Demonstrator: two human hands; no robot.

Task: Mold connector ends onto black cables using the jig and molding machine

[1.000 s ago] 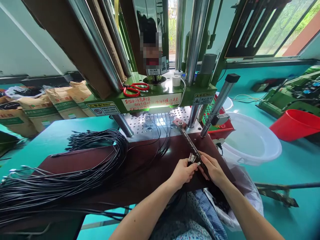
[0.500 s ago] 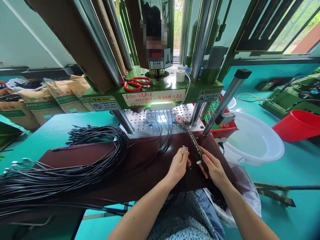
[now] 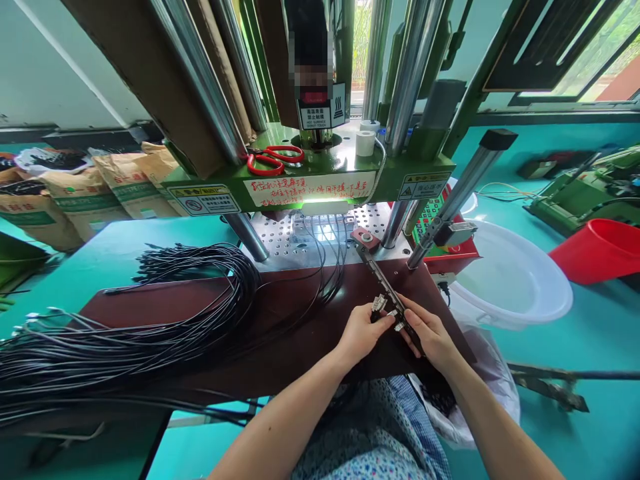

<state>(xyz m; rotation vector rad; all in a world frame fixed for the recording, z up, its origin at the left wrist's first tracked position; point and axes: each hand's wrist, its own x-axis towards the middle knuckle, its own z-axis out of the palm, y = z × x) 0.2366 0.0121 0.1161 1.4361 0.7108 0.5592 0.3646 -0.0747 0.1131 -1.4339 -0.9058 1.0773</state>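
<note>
My left hand (image 3: pixel 364 332) pinches several small silvery cable connectors (image 3: pixel 379 305), their metal ends sticking up past the fingers. Its thumb reaches to the edge of a long metal fixture bar (image 3: pixel 376 271), where a small light-coloured plug (image 3: pixel 399 326) sits. My right hand (image 3: pixel 429 332) is closed round the near end of that bar. The bar slants away from me, its far end resting by a reddish block (image 3: pixel 365 239) at the press plate. Black cables (image 3: pixel 327 290) run from beneath the press onto the brown tabletop (image 3: pixel 295 360).
A thick bundle of black cables (image 3: pixel 220 320) covers the table's left side. Ahead stands a green press (image 3: pixel 220 177) with steel columns, red-handled scissors (image 3: pixel 275 160) on top. To the right are a white tub (image 3: pixel 515 280), a red bucket (image 3: pixel 600 250) and a white bag (image 3: pixel 493 380).
My left hand has moved right to the fixture bar, and its thumb now reaches the small plug there. My right hand still grips the bar. The view has shifted slightly.
</note>
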